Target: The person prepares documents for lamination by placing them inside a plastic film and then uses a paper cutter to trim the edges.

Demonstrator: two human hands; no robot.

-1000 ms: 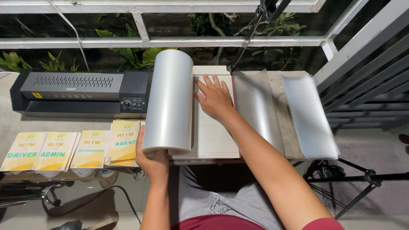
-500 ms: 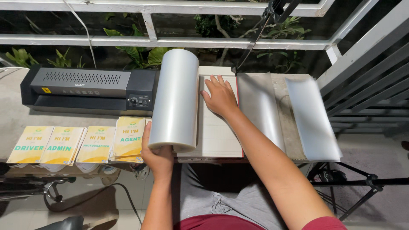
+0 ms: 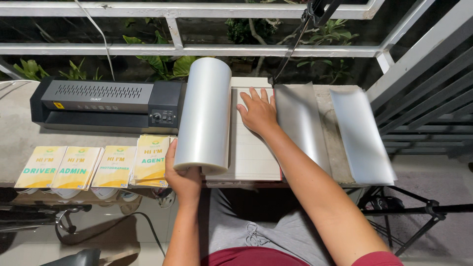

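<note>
Your left hand [image 3: 185, 177] grips the near end of the curled stack of clear laminating film [image 3: 204, 116], thumb up its left side and fingers wrapped beneath, so the sheets arch up off the counter [image 3: 19, 143] like a roll. Your right hand [image 3: 257, 112] lies flat with fingers spread on the white sheet [image 3: 251, 152] just right of that curl, pressing it down against the red-edged board beneath.

As for progress, judged from how things lie: four yellow printed cards [image 3: 91, 166] sit in a row along the counter's near edge at your left, overlapping slightly; whether they are already sealed in film I cannot tell. The black laminator [image 3: 106, 103] stands behind them, its slot showing nothing fed in. To your right, two loose clear pouches [image 3: 303, 123] and [image 3: 362, 135] lie flat and apart from each other, seemingly unfilled. So the film is being sorted or separated at this stage, and nothing is going through the machine.

Beyond the counter a white railing [image 3: 197, 49] runs across, with green plants behind, and a tripod leg [image 3: 419, 209] shows low at your right.
</note>
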